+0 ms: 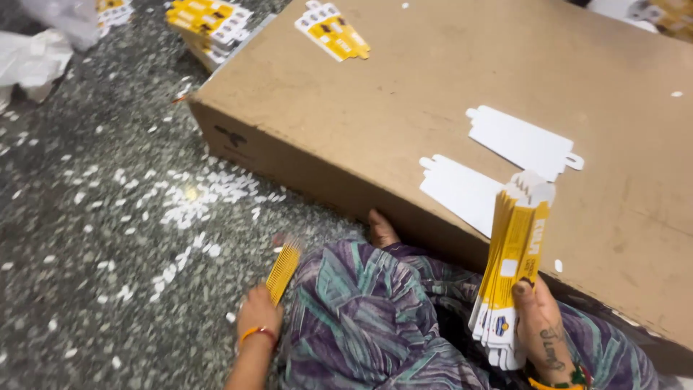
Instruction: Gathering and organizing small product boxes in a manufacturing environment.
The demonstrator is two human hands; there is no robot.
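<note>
A thick stack of yellow cards (509,278) is held upright in the right hand (541,328), with the fingers closed round its lower part and the thumb pressed on its front. The stack is seen at the near right, over the edge of a big brown cardboard box (404,108). A smaller bunch of yellow cards (283,269) is gripped in the left hand (258,312), low down near the floor at the near middle; the fingers are curled shut on it. An orange bangle (257,333) is worn on the left wrist. Between the two hands, a knee is covered by purple and green patterned cloth (368,310), and a bare foot (380,230) is tucked against the box. Two white card cutouts (523,141) are laid flat on the box, just beyond the big stack. More yellow cards (333,30) are laid on the far part of the box, and another pile (209,22) is seen at the far left. The grey speckled floor (79,238) is sprinkled with little white paper bits (206,193)
</note>
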